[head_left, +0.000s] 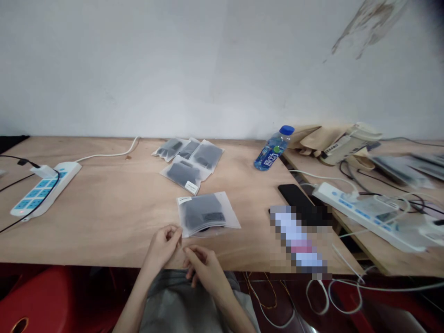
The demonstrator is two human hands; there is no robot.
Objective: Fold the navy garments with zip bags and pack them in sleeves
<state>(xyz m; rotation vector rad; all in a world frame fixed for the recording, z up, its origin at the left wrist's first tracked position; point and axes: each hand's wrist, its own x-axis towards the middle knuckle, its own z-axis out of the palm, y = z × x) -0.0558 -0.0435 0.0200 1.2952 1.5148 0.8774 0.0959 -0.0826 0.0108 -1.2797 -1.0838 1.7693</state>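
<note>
A frosted zip bag (204,213) lies flat near the front of the table, with a dark item inside and a white label at its upper left corner. Right at its lower left corner is my left hand (164,244), fingers curled with thumb and forefinger together. Whether it touches the bag, I cannot tell. My right hand (203,264) is at the table's front edge, just below the bag, its fingers also curled in. Anything pinched in either hand is too small to make out. Farther back, several similar bags (183,173) overlap in a loose group.
A blue-capped drink bottle (272,150) stands toward the back right. Nearer are a black phone-like object (298,200) and a pixelated phone screen (298,238). Power strips lie left (45,189) and right (364,217), with cables around them. Brown paper bags (308,138) rest against the wall.
</note>
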